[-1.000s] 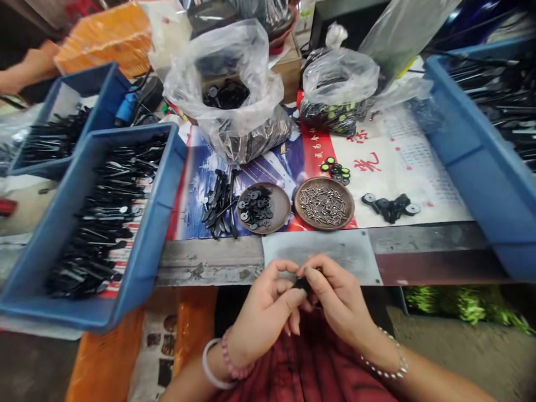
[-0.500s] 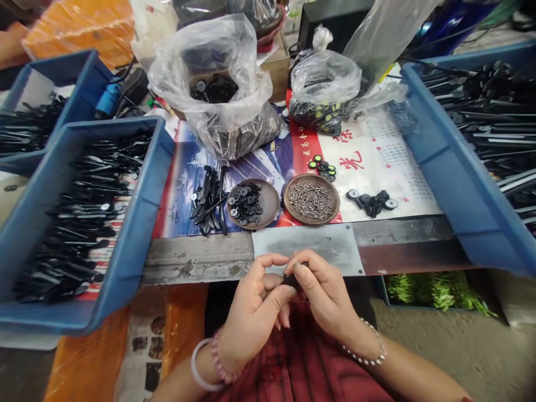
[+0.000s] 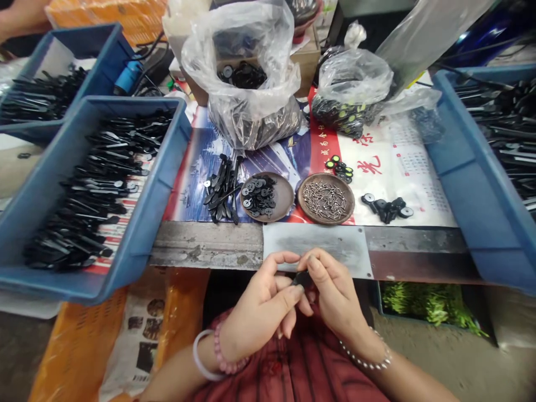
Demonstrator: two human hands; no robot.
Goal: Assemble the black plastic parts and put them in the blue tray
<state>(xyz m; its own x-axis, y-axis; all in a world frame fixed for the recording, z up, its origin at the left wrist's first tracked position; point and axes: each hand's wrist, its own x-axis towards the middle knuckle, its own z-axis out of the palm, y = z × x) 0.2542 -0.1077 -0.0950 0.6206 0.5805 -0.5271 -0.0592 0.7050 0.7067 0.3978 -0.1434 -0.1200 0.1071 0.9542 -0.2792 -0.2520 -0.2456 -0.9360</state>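
Note:
My left hand [image 3: 268, 304] pinches a small black part [image 3: 302, 279] between thumb and fingers, just off the table's front edge. My right hand [image 3: 335, 298] is closed at the part's right side, thumb and forefinger pressed together on it; its other fingers partly hide it. Beyond the hands lies a grey metal plate [image 3: 316, 243]. Behind that stand a brown dish [image 3: 285, 201] of black discs and another dish [image 3: 302, 204] holding small metal pins. A pile of long black parts [image 3: 221, 190] lies left of the dishes; a few black knob-like pieces [image 3: 387, 209] lie right.
Blue bins [image 3: 167, 162] of long black parts stand at left, with another blue bin [image 3: 469, 162] at right. Clear plastic bags [image 3: 251, 106] of parts sit at the back. Green-topped black pieces [image 3: 339, 168] lie behind the pin dish. Below right is a tray of green pieces [image 3: 427, 301].
The view has shifted, so the table things appear further right. The hands stay together in front of the plate, and more of the black part shows between them.

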